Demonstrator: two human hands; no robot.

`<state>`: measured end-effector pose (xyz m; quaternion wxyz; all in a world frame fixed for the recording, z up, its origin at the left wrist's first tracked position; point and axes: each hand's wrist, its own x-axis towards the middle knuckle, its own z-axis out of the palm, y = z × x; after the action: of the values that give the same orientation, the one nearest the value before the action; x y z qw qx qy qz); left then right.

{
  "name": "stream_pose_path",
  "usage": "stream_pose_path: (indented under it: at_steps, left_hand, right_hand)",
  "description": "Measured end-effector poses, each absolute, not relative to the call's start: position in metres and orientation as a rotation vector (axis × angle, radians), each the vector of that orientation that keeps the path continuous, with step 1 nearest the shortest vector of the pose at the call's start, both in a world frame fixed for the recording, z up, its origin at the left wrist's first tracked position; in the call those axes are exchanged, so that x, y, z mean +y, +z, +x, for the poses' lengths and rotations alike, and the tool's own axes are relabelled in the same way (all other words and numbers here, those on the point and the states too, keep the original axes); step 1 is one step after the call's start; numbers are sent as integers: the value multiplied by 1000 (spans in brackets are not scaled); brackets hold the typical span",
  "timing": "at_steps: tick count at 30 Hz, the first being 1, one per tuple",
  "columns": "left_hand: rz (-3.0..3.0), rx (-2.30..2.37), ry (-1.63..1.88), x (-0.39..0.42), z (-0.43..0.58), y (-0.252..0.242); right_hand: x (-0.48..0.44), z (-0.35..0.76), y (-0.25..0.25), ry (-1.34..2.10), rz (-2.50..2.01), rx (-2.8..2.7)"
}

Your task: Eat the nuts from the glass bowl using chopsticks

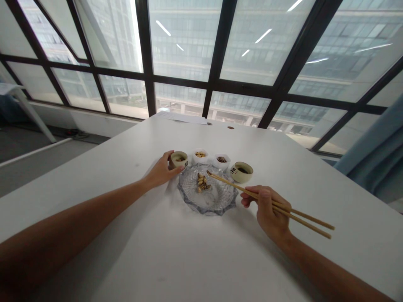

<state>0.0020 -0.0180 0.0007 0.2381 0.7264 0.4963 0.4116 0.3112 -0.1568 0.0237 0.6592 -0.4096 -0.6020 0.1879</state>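
Observation:
My left hand [164, 170] is closed around the side of a small beige cup [179, 164] with a few light pieces inside. In my right hand [270, 209] is a pair of wooden chopsticks [233, 183]. Their tips meet over a clear scalloped glass plate [220, 206], with a small dark bit that looks pinched between them. On the plate lies a little pile of striped seeds [202, 183], some pale and some dark. A second beige cup [242, 177] with dark contents stands at the plate's right, near the chopsticks.
Behind the plate sit two small white dishes, one with yellowish pieces [200, 154] and one with dark pieces [222, 160]. Papers [185, 118] lie at the far edge of the white table [141, 247]. Windows rise beyond, and a blue curtain [374, 155] hangs at right.

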Motion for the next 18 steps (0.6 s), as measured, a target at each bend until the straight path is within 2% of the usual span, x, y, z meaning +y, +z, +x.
stream_pose_path:
  at_steps: [5,11,18]
  left_hand:
    - [2022,1370,1156,-17,2,-2]
    - [2213,1390,1515,-26,4,7]
    - [2081,1382,1406,-25,7,3]
  right_hand:
    - [-163,315,26,169,-803,-1701]
    - [-158,318,22,142,-818,-1711]
    - [-155,320,18,153,-848,-1709]
